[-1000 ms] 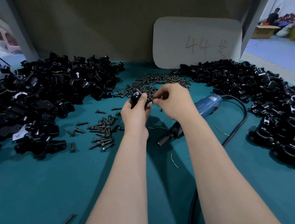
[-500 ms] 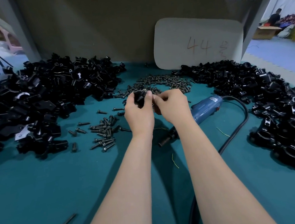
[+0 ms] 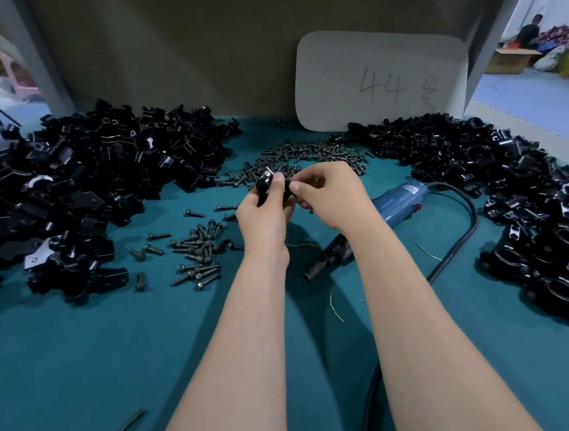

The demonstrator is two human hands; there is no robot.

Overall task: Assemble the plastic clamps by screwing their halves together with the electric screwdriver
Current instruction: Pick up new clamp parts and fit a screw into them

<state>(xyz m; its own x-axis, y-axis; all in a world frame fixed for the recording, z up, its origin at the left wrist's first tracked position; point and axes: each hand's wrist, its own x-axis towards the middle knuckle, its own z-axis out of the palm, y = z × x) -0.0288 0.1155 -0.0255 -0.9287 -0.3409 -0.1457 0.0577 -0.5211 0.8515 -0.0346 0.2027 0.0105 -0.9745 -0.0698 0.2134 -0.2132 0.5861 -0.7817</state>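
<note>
Head, left hand (image 3: 264, 217) grips clamp (image 3: 266, 183), right hand (image 3: 330, 194) curled

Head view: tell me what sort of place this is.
Probably a factory or workshop assembly bench. Heaps of black plastic clamp parts lie on both sides of the teal table, loose screws are scattered between them, and a corded blue electric screwdriver lies on it.

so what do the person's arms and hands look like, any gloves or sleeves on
The left hand and right hand are bare: no gloves, no rings showing. The left arm and right arm are bare down to the picture's edge, no sleeve, watch or band in view.
</note>
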